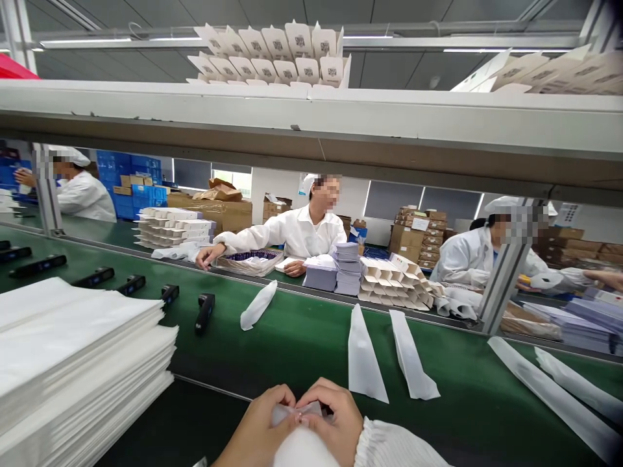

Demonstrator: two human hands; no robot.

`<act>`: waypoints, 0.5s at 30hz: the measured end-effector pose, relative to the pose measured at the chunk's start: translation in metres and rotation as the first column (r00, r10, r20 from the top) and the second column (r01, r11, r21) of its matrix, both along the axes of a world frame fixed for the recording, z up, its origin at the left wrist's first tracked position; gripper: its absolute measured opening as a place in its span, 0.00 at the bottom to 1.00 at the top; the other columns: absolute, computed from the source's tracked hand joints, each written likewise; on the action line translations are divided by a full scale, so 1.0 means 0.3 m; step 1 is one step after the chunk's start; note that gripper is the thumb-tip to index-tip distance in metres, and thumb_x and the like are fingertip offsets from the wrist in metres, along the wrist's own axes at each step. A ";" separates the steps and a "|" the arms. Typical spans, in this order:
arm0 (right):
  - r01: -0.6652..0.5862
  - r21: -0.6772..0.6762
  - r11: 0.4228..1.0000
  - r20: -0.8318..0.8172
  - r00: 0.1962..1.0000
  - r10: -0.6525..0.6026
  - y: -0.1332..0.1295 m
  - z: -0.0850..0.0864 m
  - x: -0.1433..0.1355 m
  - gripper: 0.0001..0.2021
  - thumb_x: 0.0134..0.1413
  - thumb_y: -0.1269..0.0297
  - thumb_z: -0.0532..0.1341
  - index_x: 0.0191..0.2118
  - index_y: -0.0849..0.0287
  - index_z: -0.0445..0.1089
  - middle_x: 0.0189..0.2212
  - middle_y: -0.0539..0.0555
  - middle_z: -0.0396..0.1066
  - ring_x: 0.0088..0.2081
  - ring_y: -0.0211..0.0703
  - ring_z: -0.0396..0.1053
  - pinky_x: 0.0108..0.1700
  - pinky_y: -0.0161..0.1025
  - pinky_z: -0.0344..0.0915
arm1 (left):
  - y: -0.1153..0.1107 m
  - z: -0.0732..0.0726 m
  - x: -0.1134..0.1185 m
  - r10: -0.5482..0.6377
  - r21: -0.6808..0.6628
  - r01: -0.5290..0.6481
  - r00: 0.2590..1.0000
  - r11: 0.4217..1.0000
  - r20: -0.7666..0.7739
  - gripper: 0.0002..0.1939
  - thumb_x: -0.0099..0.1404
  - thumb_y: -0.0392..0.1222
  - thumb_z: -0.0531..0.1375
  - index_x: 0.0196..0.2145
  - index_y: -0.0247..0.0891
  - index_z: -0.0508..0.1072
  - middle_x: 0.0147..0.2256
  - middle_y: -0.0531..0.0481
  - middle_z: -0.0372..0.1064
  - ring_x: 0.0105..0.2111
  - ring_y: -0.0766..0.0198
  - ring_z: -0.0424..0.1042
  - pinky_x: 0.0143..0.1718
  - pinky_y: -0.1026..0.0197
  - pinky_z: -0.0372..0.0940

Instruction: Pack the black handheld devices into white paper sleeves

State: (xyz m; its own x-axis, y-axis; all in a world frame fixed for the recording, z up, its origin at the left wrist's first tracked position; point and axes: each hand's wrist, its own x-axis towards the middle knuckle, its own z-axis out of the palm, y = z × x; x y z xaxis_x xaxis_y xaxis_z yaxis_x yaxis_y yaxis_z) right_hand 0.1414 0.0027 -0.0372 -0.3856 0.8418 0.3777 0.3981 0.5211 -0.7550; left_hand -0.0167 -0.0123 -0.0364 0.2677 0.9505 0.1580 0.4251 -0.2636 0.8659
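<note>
My left hand (260, 425) and my right hand (341, 418) meet low in the middle of the head view. Both are closed, fingertips pinching the top edge of a thin white sleeve (307, 447), whose lower part drops out of the picture. A small dark patch shows beside my right fingers; what it is, I cannot make out. Similar flat white sleeves (366, 357) lie on the green conveyor belt (302, 344) beyond my hands. To the left rises a tall stack of white sheets or sleeves (78, 324).
Several black devices (204, 311) sit on the belt at left. A shelf (302, 107) carrying open white boxes (277, 55) crosses overhead. Across the belt, a co-worker (311, 227) in white sits behind booklet stacks (346, 272) and box trays (396, 282). A metal post (509, 279) stands at right.
</note>
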 end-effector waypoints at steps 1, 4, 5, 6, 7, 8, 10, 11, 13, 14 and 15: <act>0.010 0.004 1.000 -0.013 1.000 -0.010 0.004 0.001 0.003 0.06 0.43 0.69 0.57 0.28 0.56 0.71 0.25 0.50 0.65 0.28 0.36 0.63 0.29 0.33 0.58 | 0.000 0.003 0.000 -0.005 0.002 0.005 1.000 1.000 0.008 0.08 0.56 0.42 0.51 0.25 0.34 0.64 0.26 0.53 0.60 0.29 0.65 0.59 0.30 0.66 0.53; 0.057 0.004 0.998 -0.035 0.998 -0.057 0.008 0.007 0.011 0.07 0.43 0.71 0.56 0.26 0.57 0.71 0.23 0.50 0.65 0.27 0.36 0.63 0.30 0.33 0.59 | 0.002 0.008 0.000 -0.021 -0.008 0.022 0.999 1.000 0.039 0.10 0.56 0.45 0.52 0.26 0.34 0.65 0.27 0.52 0.60 0.29 0.64 0.59 0.30 0.66 0.53; 0.063 0.000 0.998 -0.042 0.997 -0.063 0.008 0.009 0.012 0.07 0.42 0.71 0.56 0.27 0.57 0.71 0.23 0.50 0.65 0.27 0.36 0.63 0.30 0.33 0.59 | 0.003 0.011 -0.001 -0.034 -0.023 0.036 0.997 0.999 0.065 0.10 0.56 0.45 0.53 0.27 0.34 0.65 0.27 0.52 0.60 0.30 0.64 0.59 0.31 0.66 0.54; 0.062 -0.006 0.998 -0.051 0.997 -0.062 0.007 0.009 0.012 0.07 0.41 0.72 0.57 0.29 0.57 0.70 0.23 0.50 0.65 0.26 0.36 0.63 0.30 0.32 0.59 | 0.002 0.015 -0.002 -0.048 -0.046 0.053 0.994 0.998 0.099 0.10 0.55 0.45 0.53 0.31 0.35 0.65 0.29 0.52 0.60 0.32 0.64 0.60 0.32 0.66 0.54; 0.054 -0.013 0.998 -0.060 0.997 -0.055 0.007 0.008 0.013 0.08 0.41 0.72 0.57 0.30 0.57 0.70 0.23 0.49 0.65 0.26 0.36 0.63 0.30 0.32 0.59 | 0.001 0.022 -0.003 -0.056 -0.073 0.066 0.989 0.995 0.135 0.12 0.55 0.45 0.54 0.35 0.36 0.64 0.31 0.51 0.60 0.33 0.63 0.60 0.34 0.66 0.55; 0.044 -0.019 0.999 -0.068 0.997 -0.045 0.007 0.007 0.012 0.08 0.41 0.72 0.57 0.30 0.57 0.69 0.23 0.49 0.66 0.26 0.35 0.63 0.30 0.32 0.59 | -0.001 0.031 -0.004 -0.058 -0.099 0.075 0.984 0.992 0.168 0.15 0.55 0.44 0.55 0.40 0.37 0.62 0.33 0.51 0.59 0.35 0.63 0.60 0.35 0.66 0.55; 0.025 -0.023 0.999 -0.075 0.997 -0.026 0.009 0.002 0.012 0.05 0.42 0.72 0.57 0.28 0.58 0.68 0.21 0.48 0.66 0.25 0.35 0.63 0.29 0.31 0.58 | -0.006 0.052 -0.007 -0.070 -0.115 0.094 0.978 0.989 0.198 0.19 0.54 0.44 0.56 0.44 0.40 0.60 0.36 0.50 0.58 0.38 0.62 0.59 0.39 0.65 0.54; 0.016 -0.021 1.000 -0.077 0.997 -0.018 0.011 -0.001 0.013 0.04 0.42 0.72 0.57 0.26 0.58 0.68 0.21 0.48 0.66 0.25 0.34 0.62 0.29 0.31 0.58 | -0.009 0.061 -0.008 -0.083 -0.106 0.105 0.978 0.989 0.192 0.17 0.54 0.44 0.56 0.42 0.39 0.61 0.35 0.50 0.58 0.38 0.62 0.58 0.39 0.64 0.54; 0.003 -0.020 1.000 -0.082 0.997 -0.005 0.018 -0.007 0.014 0.03 0.42 0.71 0.57 0.25 0.59 0.66 0.20 0.47 0.65 0.24 0.33 0.61 0.27 0.30 0.57 | -0.013 0.074 -0.008 -0.121 -0.071 0.135 0.978 0.988 0.172 0.11 0.55 0.45 0.55 0.34 0.37 0.66 0.33 0.50 0.58 0.37 0.62 0.59 0.37 0.64 0.54; -0.001 -0.020 1.000 -0.086 0.996 -0.001 0.021 -0.010 0.014 0.02 0.43 0.71 0.57 0.25 0.59 0.66 0.20 0.47 0.65 0.23 0.33 0.61 0.27 0.30 0.56 | -0.014 0.075 -0.008 -0.138 -0.057 0.149 0.976 0.987 0.167 0.10 0.55 0.46 0.55 0.30 0.36 0.66 0.32 0.50 0.57 0.35 0.63 0.59 0.36 0.64 0.54; -0.005 -0.022 1.000 -0.090 0.996 0.003 0.024 -0.013 0.014 0.01 0.43 0.70 0.57 0.25 0.60 0.65 0.20 0.47 0.64 0.23 0.33 0.60 0.26 0.30 0.56 | -0.013 0.071 -0.008 -0.145 -0.049 0.156 0.974 0.987 0.172 0.10 0.55 0.46 0.54 0.28 0.36 0.66 0.31 0.51 0.57 0.34 0.63 0.59 0.35 0.65 0.54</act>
State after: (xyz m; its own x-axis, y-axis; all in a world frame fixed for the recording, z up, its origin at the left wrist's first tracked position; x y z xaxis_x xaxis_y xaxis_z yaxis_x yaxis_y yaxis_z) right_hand 0.1456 0.0098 -0.0412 -0.3548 0.8488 0.3921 0.3261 0.5054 -0.7989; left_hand -0.0192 -0.0161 -0.0150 0.3831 0.9106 0.1550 0.2320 -0.2573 0.9381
